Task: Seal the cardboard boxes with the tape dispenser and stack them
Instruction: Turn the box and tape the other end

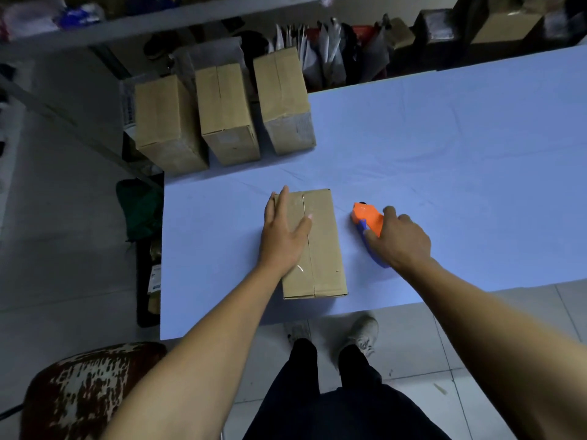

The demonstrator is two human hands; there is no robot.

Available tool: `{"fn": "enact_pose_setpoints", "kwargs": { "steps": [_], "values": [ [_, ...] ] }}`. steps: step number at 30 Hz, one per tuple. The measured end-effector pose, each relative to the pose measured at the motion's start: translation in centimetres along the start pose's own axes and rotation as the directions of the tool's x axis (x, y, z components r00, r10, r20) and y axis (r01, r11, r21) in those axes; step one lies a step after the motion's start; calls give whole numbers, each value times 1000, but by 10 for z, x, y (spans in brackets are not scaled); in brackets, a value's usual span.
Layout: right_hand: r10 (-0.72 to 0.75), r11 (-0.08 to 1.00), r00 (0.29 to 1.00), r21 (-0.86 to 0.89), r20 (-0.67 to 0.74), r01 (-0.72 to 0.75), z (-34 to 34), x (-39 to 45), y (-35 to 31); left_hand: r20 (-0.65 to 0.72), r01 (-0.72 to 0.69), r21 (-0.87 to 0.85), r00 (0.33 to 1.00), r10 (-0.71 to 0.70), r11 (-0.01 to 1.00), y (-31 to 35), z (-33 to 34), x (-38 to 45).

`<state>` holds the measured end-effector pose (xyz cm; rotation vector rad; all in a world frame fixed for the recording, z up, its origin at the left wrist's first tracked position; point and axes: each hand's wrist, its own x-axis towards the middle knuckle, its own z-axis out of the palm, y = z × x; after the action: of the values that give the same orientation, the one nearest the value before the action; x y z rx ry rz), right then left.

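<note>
Left hand (283, 231) lies flat on the box (313, 246), mid-surface (444, 147); right hand (401, 238) grips the dispenser (368, 219) just right of the box. Best press the tape down firmly along that centre seam.

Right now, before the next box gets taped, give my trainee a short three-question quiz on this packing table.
1. True or false: the left hand lies flat on the box nearest the person.
2. How many boxes stand in the row at the table's far left end?
3. Multiple choice: the right hand's grip is on
A. a roll of string
B. the tape dispenser
C. a box flap

Key
1. True; straight fingers rest on its taped top.
2. Three, side by side.
3. B; the dispenser, orange and blue, sits on the table to the right of the box.
</note>
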<state>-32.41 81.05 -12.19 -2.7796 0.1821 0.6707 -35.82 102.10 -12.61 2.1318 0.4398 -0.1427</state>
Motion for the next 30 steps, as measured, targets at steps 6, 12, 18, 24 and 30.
{"fn": "enact_pose_setpoints", "kwargs": {
  "steps": [6, 12, 18, 24, 30],
  "values": [
    [-39, 999, 995, -4, 95, 40, 18, -1, 9, -23, 1, -4, 1000, -1, 1000, 0, 3, 1],
    [-36, 997, 994, 70, 101, 29, 26, 2, 5, -16, -20, -6, 1000, 20, 1000, 1, 12, -3],
    [-94, 981, 995, 170, -28, 97, 17, 2, 8, -18, -15, -13, 1000, 14, 1000, 2, 13, -6],
    [-12, 859, 996, 509, -83, 53, -19, 0, 9, 16, 27, -8, 1000, -27, 1000, 11, 15, -14],
    [-83, 866, 994, 488, -73, 108, -50, -9, 2, 79, 14, 44, 997, -17, 999, 18, 15, -22]
  ]
}}
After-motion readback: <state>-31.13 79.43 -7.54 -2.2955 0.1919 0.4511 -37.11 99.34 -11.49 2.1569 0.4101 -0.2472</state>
